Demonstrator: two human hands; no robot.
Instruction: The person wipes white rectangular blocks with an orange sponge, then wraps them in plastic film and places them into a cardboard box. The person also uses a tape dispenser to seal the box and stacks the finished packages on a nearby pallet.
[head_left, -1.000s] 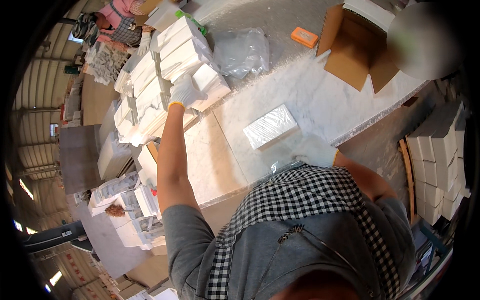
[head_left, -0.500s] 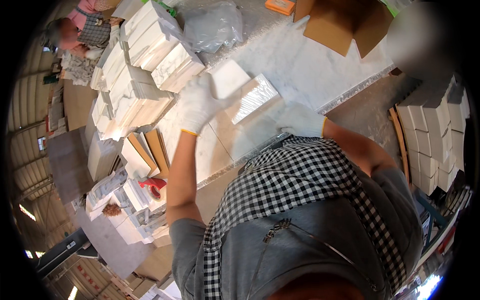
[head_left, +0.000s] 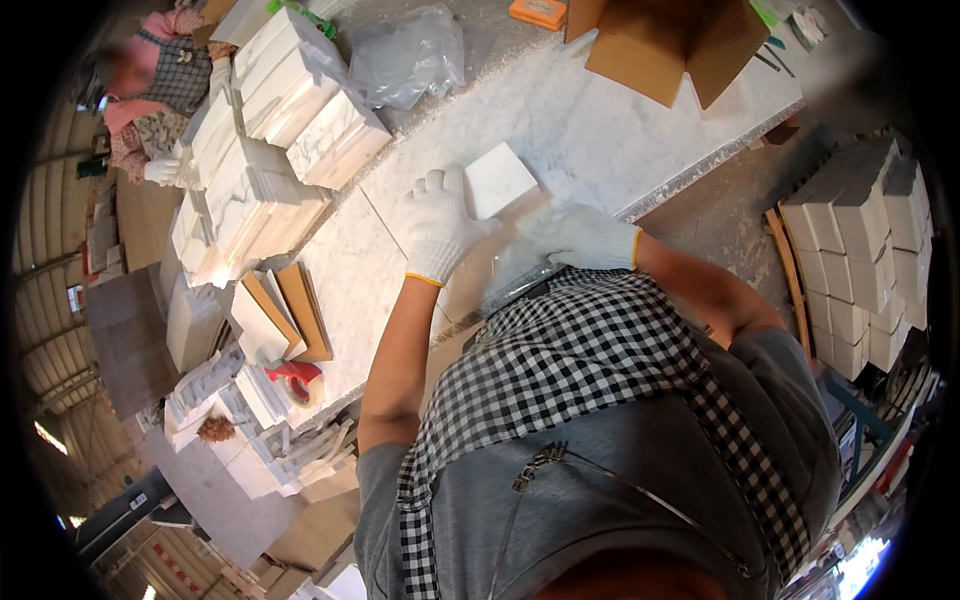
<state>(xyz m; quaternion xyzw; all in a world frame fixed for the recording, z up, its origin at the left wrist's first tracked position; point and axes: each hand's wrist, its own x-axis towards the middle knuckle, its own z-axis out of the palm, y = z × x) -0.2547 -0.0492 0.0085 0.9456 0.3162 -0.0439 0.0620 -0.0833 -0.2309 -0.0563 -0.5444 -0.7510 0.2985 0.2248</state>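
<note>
A square white marble tile [head_left: 500, 180] lies on the pale marble worktop, its top face bare. My left hand [head_left: 443, 222], in a white knit glove with a yellow cuff, lies beside the tile's near left edge, fingers spread and thumb reaching to the right. Close to my apron, my right hand [head_left: 592, 238], gloved alike, is closed on a clear plastic bag [head_left: 512, 268], with its fingertips partly blurred. Film from the bag spreads between the two hands, below the tile. Whether anything is inside the bag is hard to make out.
Stacked marble tiles [head_left: 262, 190] stand at the left, beside a crumpled plastic bag [head_left: 408, 55]. An open cardboard box [head_left: 672, 50] and an orange box [head_left: 540, 12] lie at the far side. A red tape dispenser [head_left: 297, 380] sits near left. Another person [head_left: 165, 75] works far left.
My left hand has moved right and nearer, coming off the far tile. The shiny film-covered piece between my hands no longer shows there; a bare white tile does. The view has shifted slightly.
</note>
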